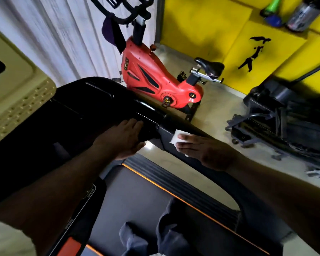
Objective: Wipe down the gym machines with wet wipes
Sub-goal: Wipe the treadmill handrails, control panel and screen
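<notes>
I stand on a treadmill whose glossy black handrail (151,111) slopes from the centre down to the right. My right hand (203,150) lies flat on the rail and presses a white wet wipe (175,136) against it; only the wipe's front corner shows past my fingertips. My left hand (126,139) rests on the thicker black part of the rail just to the left, fingers wrapped around its underside. The two hands are a short gap apart.
The treadmill belt (137,198) with an orange edge runs below, and my legs stand on it. A red exercise bike (155,78) stands beyond the rail by a white curtain. A dark folded machine (288,119) sits at the right against the yellow wall. The beige console (17,89) is at the left.
</notes>
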